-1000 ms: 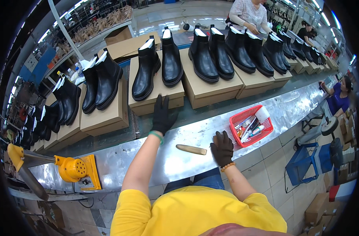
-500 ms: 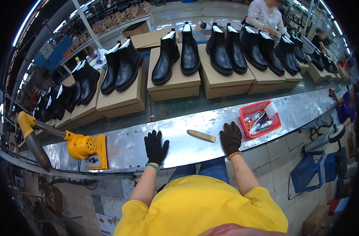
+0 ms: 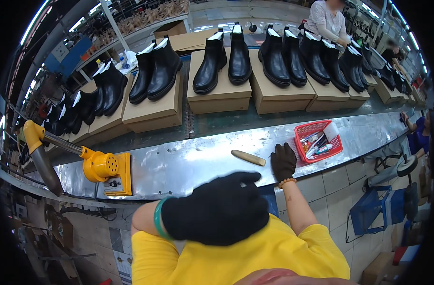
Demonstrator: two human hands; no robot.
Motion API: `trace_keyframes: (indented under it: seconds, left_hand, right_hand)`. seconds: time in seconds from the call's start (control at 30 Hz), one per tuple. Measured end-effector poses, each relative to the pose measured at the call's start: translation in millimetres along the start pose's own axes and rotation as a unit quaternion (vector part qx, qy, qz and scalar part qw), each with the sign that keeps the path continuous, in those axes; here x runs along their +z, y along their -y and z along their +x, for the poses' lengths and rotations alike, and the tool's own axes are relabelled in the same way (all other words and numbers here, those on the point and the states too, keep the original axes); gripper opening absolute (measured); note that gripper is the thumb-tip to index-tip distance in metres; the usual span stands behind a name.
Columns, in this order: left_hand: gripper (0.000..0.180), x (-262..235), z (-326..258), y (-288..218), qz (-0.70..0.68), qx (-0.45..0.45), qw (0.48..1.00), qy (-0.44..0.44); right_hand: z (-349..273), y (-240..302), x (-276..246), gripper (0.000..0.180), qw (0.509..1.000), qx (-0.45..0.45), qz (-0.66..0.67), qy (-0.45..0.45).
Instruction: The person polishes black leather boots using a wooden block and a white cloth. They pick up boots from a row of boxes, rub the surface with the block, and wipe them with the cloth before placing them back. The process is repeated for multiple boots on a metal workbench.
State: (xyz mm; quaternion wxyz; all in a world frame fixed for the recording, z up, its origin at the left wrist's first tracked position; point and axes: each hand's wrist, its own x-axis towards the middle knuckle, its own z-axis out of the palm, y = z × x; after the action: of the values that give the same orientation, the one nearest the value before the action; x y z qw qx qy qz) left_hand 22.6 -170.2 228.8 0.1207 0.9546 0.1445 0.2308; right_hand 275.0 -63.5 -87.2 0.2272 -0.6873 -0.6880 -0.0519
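My left hand (image 3: 217,206), in a black knitted glove with a green bangle at the wrist, is raised in front of my yellow shirt. It is blurred, one finger stretches to the right, and the undersides of the others are hidden. Flat on the metal bench edge (image 3: 183,161) lies my right hand (image 3: 284,162), in a dark glove above a beaded bracelet, its fingers apart and nothing in them. Just left of it is a tan, rounded stick-shaped tool (image 3: 248,157), untouched. Close on its right sits a red plastic basket (image 3: 339,144) holding pens and small tubes (image 3: 315,146).
Black ankle boots (image 3: 276,61) with white paper inside stand on brown boxes (image 3: 221,102) behind the bench. A yellow machine with a jointed arm (image 3: 101,166) is fixed at the left. One person (image 3: 327,21) works across the line; another (image 3: 419,135) is at far right.
My left hand has lifted off the bench and come up toward me, in front of my chest. The right hand stays on the bench by the basket. The whole view has shifted slightly.
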Motion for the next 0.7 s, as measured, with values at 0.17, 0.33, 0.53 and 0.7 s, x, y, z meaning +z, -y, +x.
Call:
trace_keyframes:
  seconds: [0.17,0.33,0.53,0.7]
  left_hand:
    - [0.014,-32,11,-37,0.064,0.053,0.996,0.027]
    - [0.018,-33,1,-43,0.063,-0.006,0.998,0.013]
    - [0.018,-40,3,-49,0.082,0.012,0.995,0.053]
    - [0.016,-33,3,-44,0.108,0.031,0.992,-0.06]
  right_hand:
    - [1,6,-3,0.035,1.0,0.004,0.011,-0.002]
    - [0,5,-1,0.037,1.0,0.002,0.007,-0.007]
    - [-1,9,-1,0.038,0.999,-0.023,-0.006,-0.026]
    - [-1,4,-1,0.038,0.999,-0.017,-0.01,-0.03]
